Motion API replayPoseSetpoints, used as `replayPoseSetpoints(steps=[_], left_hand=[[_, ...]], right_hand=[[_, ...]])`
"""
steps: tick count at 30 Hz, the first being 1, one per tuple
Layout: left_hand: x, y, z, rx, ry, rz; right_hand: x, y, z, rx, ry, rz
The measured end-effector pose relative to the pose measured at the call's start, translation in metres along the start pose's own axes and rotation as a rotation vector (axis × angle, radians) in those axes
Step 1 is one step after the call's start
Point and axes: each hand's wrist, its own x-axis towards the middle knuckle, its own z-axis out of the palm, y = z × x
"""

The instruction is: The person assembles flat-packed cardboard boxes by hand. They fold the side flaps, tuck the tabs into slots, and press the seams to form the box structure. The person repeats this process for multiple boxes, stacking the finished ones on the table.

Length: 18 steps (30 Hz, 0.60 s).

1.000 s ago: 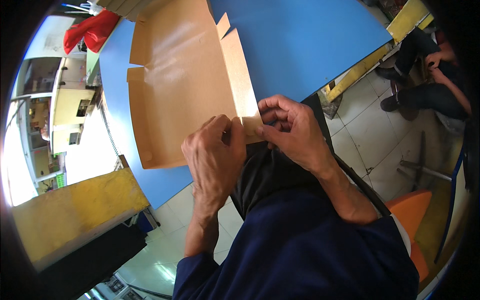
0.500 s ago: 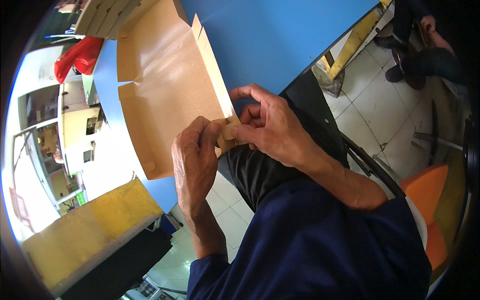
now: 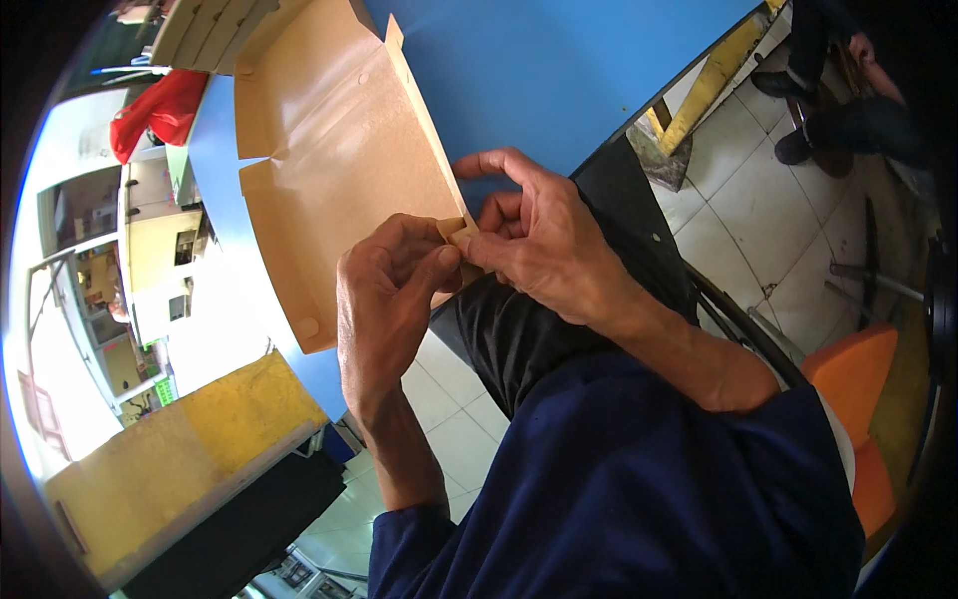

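In the head view, a flat brown cardboard box blank lay glossy side up on the blue table, its near corner hanging over the table's near edge toward the person's lap. That overhang seemed to give both hands room to work the corner from above and below. The left hand was curled narrow, thumb and fingertips pinched on the small corner flap, apparently steadying it. The right hand met it from the right, fingers bent close and gripping the same flap and the raised side wall beside it, as if pressing a fold. At the far left of the table lay a red cloth and a stack of flat blanks. Far right, another person's legs rested over the tiled floor, near an orange seat.
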Motion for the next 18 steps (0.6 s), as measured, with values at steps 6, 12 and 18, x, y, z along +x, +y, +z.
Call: replayPoseSetpoints(steps=[6,12,18], left_hand=[[0.004,-0.002,-0.008,-0.044,-0.074,0.020],[0.016,0.001,-0.012,0.092,-0.131,0.042],[0.025,-0.002,-0.007,0.186,-0.133,0.080]], right_hand=[[0.004,-0.026,-0.019,-0.239,-0.081,0.002],[0.014,-0.028,-0.014,-0.241,-0.197,-0.031],[0.020,-0.031,-0.010,-0.344,-0.175,-0.002]])
